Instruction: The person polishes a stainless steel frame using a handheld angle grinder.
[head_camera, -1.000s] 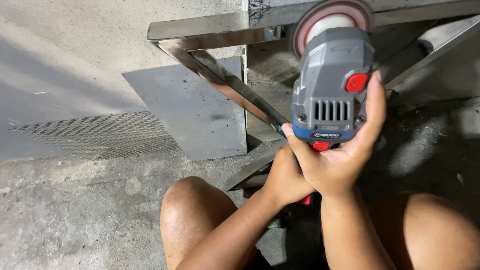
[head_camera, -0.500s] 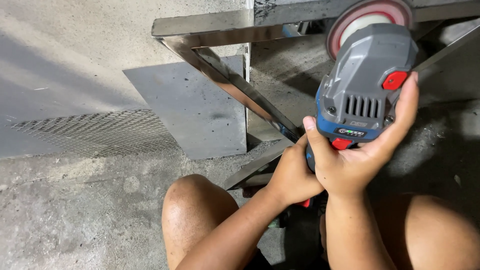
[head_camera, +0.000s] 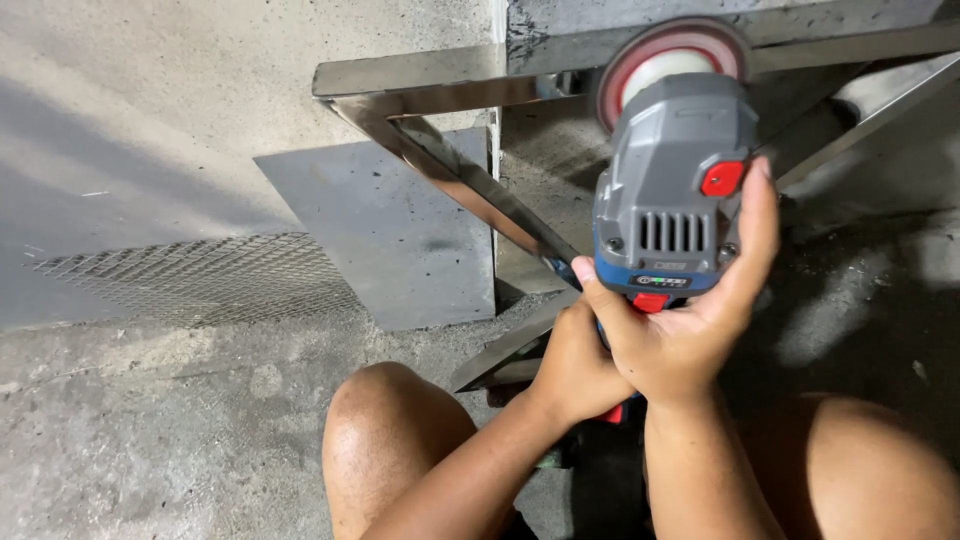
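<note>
I hold a grey and blue angle grinder with a red button and a red-rimmed disc at its far end. My right hand wraps the rear of its body, thumb on the left and fingers up the right side. My left hand grips the handle below it. The disc hovers over the top bar of a shiny metal frame on the concrete floor; whether it touches the bar is unclear.
A flat grey metal sheet lies under the frame's left diagonal bar. Wire mesh lies on the floor at left. My bare knees are at the bottom of the view.
The grinder swung to the right and then back toward the left, both hands staying on it. The frame and sheet look the same.
</note>
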